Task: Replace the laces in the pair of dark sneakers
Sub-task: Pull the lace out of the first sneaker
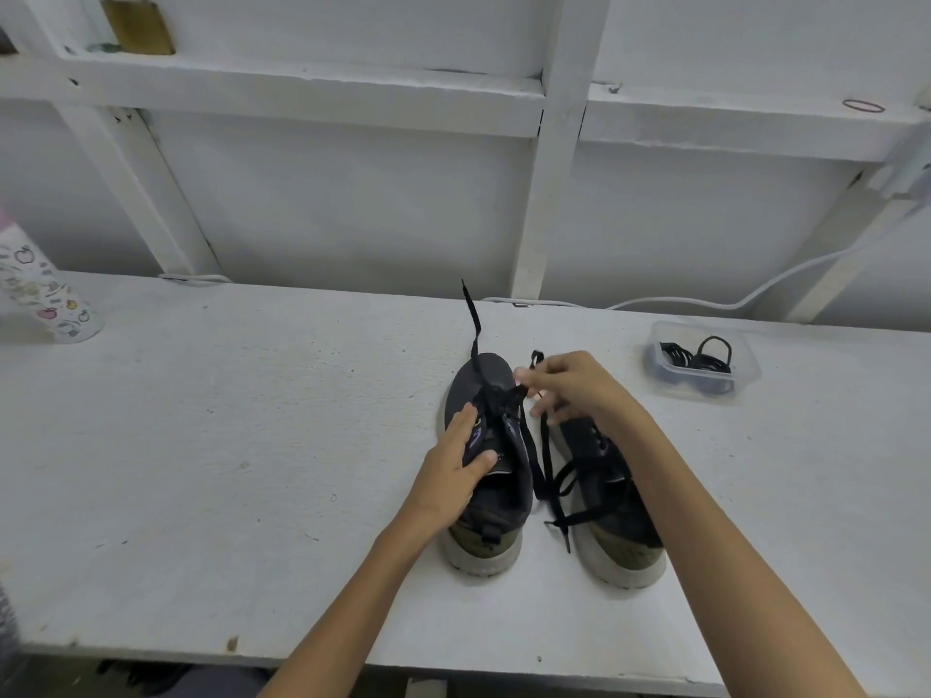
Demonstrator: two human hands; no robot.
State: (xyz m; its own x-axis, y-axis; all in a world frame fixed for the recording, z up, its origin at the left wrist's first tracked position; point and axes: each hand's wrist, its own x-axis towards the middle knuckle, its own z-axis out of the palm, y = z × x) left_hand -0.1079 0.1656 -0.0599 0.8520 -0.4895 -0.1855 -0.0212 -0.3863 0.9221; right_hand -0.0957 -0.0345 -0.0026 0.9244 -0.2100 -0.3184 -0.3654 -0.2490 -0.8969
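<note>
Both forearms are bare from the wrist down to the lower edge of the picture, and they are slender. The left hand (453,468) and the right hand (572,385) are bare too, with slim fingers and short nails. Under the counter (252,445) edge shows dark cloth (211,683), too blurred to name.

Pair of dark sneakers on white table (252,420), lacing in hand.
Left sneaker (496,501): left hand (456,466) laid flat on its side; right hand (569,382) pinches black lace (473,319) at the front eyelets, one end trailing far past the toe. Right sneaker (622,531) just beside. Clear tub (705,385) of hair ties, far right.
</note>
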